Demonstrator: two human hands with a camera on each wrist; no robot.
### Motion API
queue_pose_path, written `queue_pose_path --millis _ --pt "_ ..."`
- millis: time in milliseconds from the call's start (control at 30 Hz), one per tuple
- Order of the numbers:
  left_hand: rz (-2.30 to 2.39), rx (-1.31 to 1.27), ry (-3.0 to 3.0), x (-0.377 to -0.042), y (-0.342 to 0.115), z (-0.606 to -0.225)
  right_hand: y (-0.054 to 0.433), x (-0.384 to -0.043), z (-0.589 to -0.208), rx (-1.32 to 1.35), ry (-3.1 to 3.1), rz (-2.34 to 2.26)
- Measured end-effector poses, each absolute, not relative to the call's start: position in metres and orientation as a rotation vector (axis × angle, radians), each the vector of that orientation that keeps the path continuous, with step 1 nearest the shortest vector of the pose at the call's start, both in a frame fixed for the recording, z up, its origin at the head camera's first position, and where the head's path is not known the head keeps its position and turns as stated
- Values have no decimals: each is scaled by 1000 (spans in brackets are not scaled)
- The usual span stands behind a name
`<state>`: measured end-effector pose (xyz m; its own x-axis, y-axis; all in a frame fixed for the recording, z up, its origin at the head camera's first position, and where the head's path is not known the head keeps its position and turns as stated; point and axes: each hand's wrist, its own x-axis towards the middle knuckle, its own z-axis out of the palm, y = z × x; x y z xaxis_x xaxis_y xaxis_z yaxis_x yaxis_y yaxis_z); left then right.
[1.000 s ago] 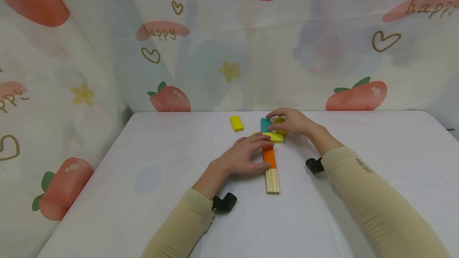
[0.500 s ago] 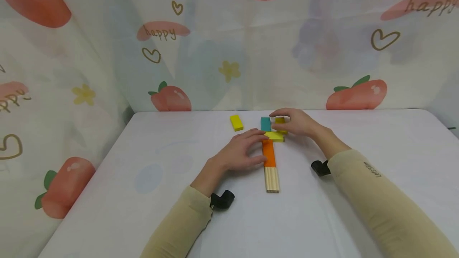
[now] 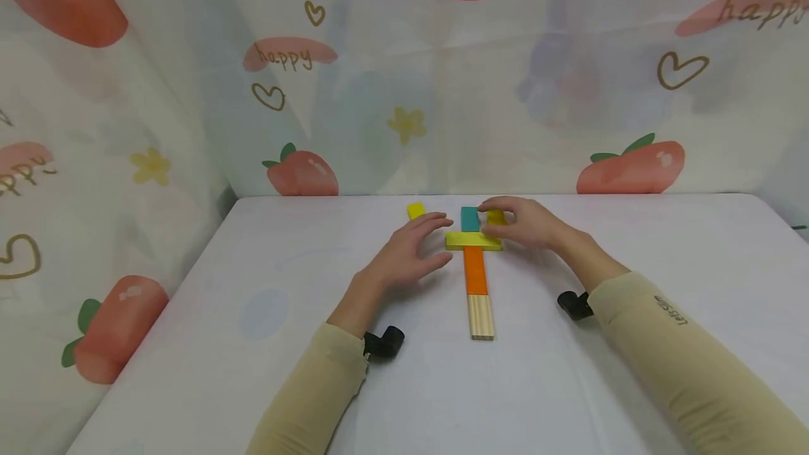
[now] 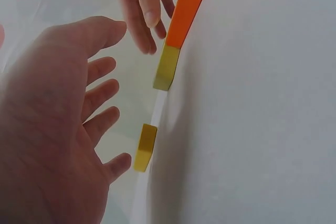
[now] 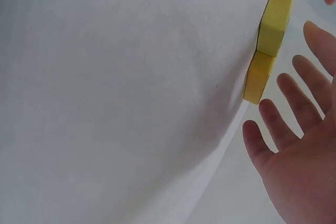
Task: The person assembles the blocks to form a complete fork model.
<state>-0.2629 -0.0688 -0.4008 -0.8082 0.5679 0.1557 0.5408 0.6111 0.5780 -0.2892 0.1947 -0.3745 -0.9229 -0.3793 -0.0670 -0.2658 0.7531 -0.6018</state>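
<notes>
Blocks lie flat in a cross shape: a plain wooden block (image 3: 481,318) nearest me, an orange block (image 3: 475,271), a yellow-green block (image 3: 464,241) set crosswise, and a teal block (image 3: 469,219) beyond. My left hand (image 3: 404,253) is just left of the crosswise block, fingers spread and holding nothing. A loose yellow block (image 3: 415,210) is partly hidden behind it. On the other side, my right hand (image 3: 529,225) hovers over another yellow block (image 3: 496,218) beside the teal one. The right wrist view shows its fingers relaxed and apart from this yellow block (image 5: 258,77).
A white cloth-covered table (image 3: 303,385) extends around the blocks. At its back edge rises a printed fabric backdrop (image 3: 468,90), with another fabric side (image 3: 95,216) on the left. Black wrist cameras (image 3: 384,343) protrude under both wrists.
My left hand has drawn back leftward off the orange and yellow-green blocks, uncovering them and overlapping the loose yellow block. The right hand has shifted slightly right, away from the teal block.
</notes>
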Motion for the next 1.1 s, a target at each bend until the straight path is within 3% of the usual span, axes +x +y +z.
queue_pose_path --millis 1100 --pt "1094 556 2862 -300 -77 -400 192 -276 -376 -675 2767 -850"
